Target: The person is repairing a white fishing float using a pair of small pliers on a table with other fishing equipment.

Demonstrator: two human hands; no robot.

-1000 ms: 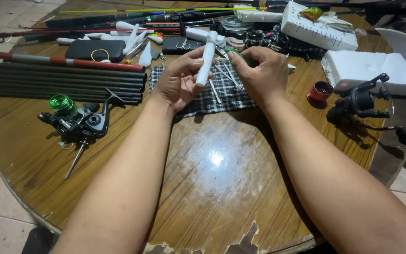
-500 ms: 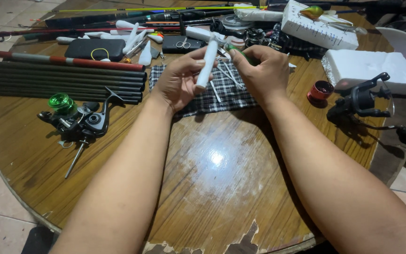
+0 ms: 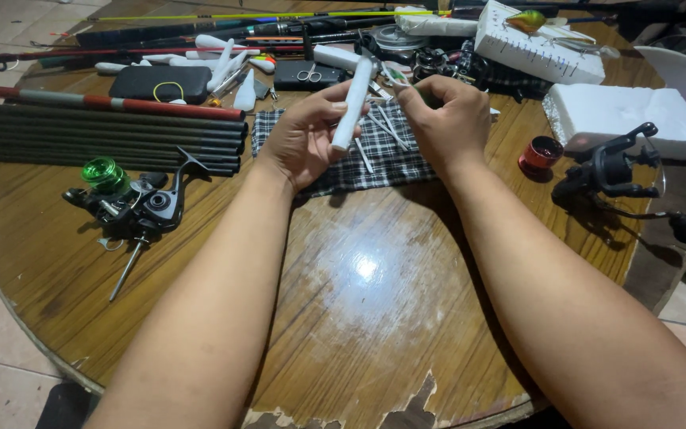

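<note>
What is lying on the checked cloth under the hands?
On the checked cloth, several thin white sticks lie loose. The left hand, holding a white foam tube, and the right hand cover much of the cloth, so anything beneath them cannot be seen.

Round wooden table [image 3: 375, 302] with checked cloth [image 3: 395, 159], two fishing reels [image 3: 140, 206] [image 3: 613, 171], dark rod sections [image 3: 105, 135], foam blocks [image 3: 625, 115].

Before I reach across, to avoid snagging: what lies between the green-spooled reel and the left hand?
Bare wooden tabletop separates the reel from the left hand, in the head view.
</note>
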